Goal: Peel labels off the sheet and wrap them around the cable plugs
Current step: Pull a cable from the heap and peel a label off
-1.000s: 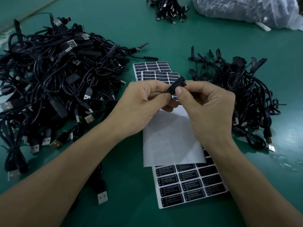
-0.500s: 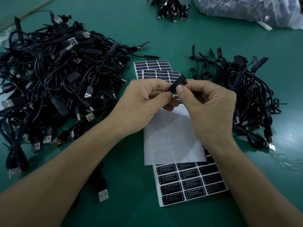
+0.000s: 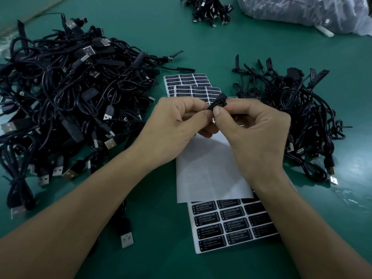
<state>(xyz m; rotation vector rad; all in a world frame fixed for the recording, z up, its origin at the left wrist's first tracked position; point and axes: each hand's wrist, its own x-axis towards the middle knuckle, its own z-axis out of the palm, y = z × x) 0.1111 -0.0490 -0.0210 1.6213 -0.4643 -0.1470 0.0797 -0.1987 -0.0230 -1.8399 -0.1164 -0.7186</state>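
Both hands met over the middle of the green table, above the label sheets. The left hand had its fingers curled in, with thumb and forefinger pinching the near-left end of a small black cable plug. The right hand was curled the same way, its thumb pressed against the plug from the near side and its forefinger over the top. The plug was held clear of the table and tilted, with its far end raised. Whether a label was already around it could not be made out. Below the hands lay a blank white backing sheet, overlapping the far part of a sheet of black labels printed "LED CONTROLLER" that lay nearest the person. Two more label sheets, one overlapping the other, lay just beyond the hands. A large tangled heap of black USB cables filled the left side of the table, and a smaller heap of cables lay to the right. One loose USB plug rested under the left forearm. At the far edge lay a small bundle of cables, with a clear plastic bag to its right.
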